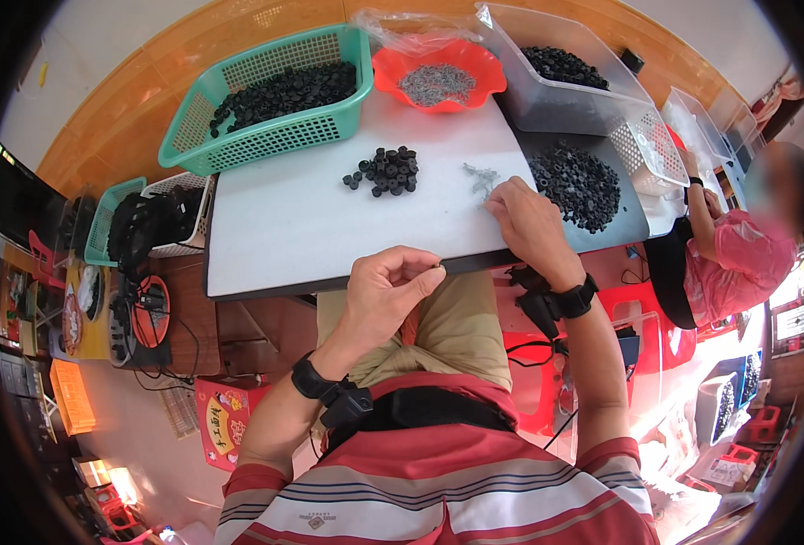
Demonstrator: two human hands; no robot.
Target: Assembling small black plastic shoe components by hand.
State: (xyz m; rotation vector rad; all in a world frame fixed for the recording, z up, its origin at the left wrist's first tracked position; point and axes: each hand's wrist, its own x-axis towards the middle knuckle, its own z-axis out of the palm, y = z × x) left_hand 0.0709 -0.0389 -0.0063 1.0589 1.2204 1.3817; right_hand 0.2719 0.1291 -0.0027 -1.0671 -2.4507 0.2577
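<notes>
My left hand [389, 291] is closed in a pinch just in front of the white tabletop [284, 236]. A tiny dark piece [440, 264] shows at its thumb and fingertip, too small to name exactly. On the table's right side my right hand [533, 225] has its fingers bent and drawn together, beside a little heap of small grey pieces [482, 176]. Whatever those fingers grip is hidden. Several round black parts [391, 171], like short knobs with holes, lie in a loose cluster at mid-table.
A green basket [284, 134] of black parts and a red bowl [440, 52] of grey pieces stand at the back. To the right are a clear bin [556, 109] and a black heap [576, 186] on a dark board. A person [733, 259] works at far right.
</notes>
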